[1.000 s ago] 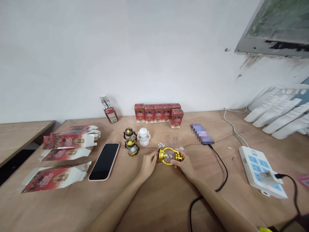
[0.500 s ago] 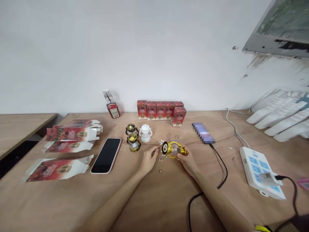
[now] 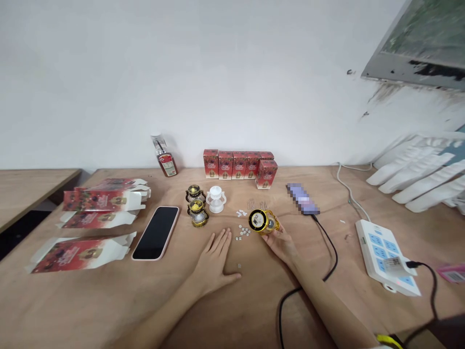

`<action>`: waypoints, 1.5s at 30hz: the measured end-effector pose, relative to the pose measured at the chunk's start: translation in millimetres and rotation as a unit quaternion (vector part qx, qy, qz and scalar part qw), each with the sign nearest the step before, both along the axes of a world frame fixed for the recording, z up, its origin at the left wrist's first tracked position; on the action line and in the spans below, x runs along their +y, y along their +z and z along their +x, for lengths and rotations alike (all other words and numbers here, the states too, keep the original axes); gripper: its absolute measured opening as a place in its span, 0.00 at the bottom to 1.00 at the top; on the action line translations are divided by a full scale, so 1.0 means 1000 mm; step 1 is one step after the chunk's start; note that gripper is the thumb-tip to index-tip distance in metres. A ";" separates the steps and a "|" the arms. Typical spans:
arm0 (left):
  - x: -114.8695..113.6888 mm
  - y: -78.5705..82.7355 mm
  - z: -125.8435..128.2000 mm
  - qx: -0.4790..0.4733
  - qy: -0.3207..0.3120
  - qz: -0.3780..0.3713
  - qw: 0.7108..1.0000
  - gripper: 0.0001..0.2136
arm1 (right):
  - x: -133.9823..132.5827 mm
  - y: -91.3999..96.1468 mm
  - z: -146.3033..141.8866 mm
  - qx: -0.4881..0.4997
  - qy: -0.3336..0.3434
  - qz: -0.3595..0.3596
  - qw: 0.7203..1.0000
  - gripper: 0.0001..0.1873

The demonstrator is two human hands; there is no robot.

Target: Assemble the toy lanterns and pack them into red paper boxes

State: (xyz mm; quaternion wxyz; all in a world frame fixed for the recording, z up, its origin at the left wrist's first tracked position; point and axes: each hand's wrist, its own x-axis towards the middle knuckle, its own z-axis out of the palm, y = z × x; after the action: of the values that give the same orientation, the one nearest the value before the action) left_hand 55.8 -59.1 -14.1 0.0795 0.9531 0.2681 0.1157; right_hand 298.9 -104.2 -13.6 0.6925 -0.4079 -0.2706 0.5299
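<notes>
My right hand (image 3: pixel 279 242) is closed around a small gold lantern (image 3: pixel 271 223), tilted so that its round black-rimmed base faces me. Flat on the table lies my left hand (image 3: pixel 215 264), fingers spread and holding nothing. Between the two hands are several button cells (image 3: pixel 244 231), with a single one near my left thumb. White tabs (image 3: pixel 241 213) and small clear pieces (image 3: pixel 256 205) lie just beyond. Two dark-and-gold lanterns (image 3: pixel 198 213) and a white lantern (image 3: pixel 216 199) stand upright past my left fingertips.
Red boxes (image 3: pixel 232 166) line the wall beside a bottle (image 3: pixel 166 162). Unfolded cartons (image 3: pixel 83 251) and a pink-edged phone (image 3: pixel 156 233) lie left. A second phone (image 3: pixel 303 199), its black cable (image 3: pixel 332 264) passing under my right forearm, and a power strip (image 3: pixel 388 257) are right.
My left hand has moved away from the lantern, down and left, and opened flat on the table. The lantern in my right hand has turned its base more toward me.
</notes>
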 end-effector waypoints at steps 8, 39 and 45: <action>-0.028 -0.010 -0.046 -0.009 0.108 0.139 0.984 0.44 | -0.001 0.004 -0.001 0.089 0.007 -0.007 0.996 0.26; 0.006 0.001 0.111 -0.061 0.145 0.002 0.988 0.19 | 0.049 0.071 -0.010 -0.411 0.024 0.030 0.911 0.29; -0.001 -0.002 0.093 -0.089 0.078 0.001 0.993 0.17 | 0.078 0.094 -0.054 -0.674 0.124 0.047 0.726 0.29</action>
State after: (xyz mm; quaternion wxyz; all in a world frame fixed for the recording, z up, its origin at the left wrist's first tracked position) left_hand 149.1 -60.0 -16.0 0.0930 0.9153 0.3333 0.2064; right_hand 245.3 -26.4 80.2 0.2742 -0.5875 -0.7391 0.1828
